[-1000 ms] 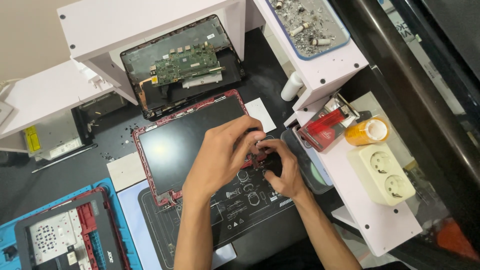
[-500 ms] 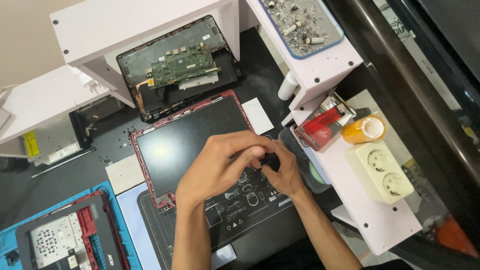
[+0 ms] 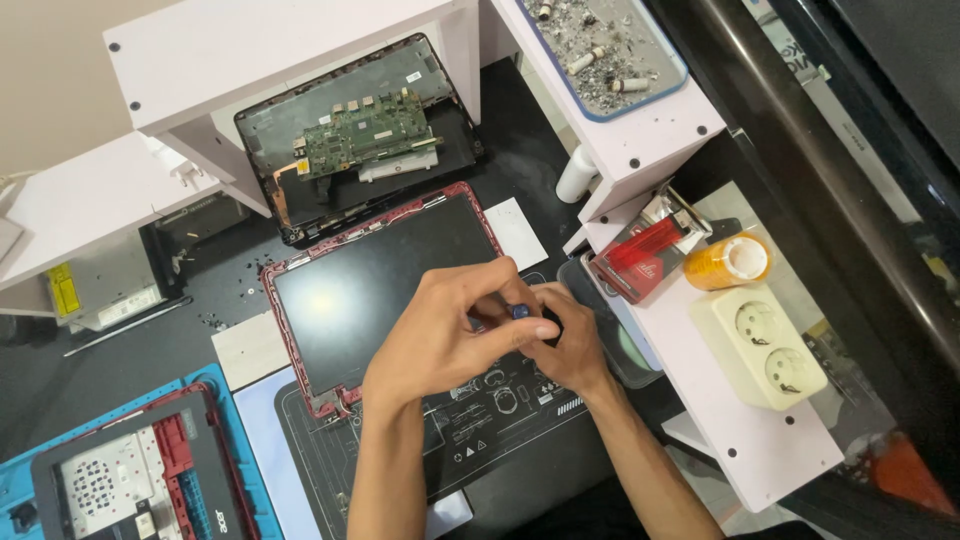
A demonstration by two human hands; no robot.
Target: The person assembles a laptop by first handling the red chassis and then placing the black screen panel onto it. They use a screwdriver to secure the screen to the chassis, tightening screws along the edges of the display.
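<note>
Both forearms are bare, no sleeves; the left hand and right hand wear nothing.

head view, steep downward, close over workbench.

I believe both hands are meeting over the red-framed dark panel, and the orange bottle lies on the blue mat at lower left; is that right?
Not quite: the orange bottle lies on the white shelf at right, beside the double socket, as the head view shows. Both hands do meet over the red-framed dark panel.

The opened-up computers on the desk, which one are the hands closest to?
The red-rimmed one with the dark screen lies right under the left hand and right hand. The circuit-board one sits farther back; the keyboard one sits bottom left.
</note>
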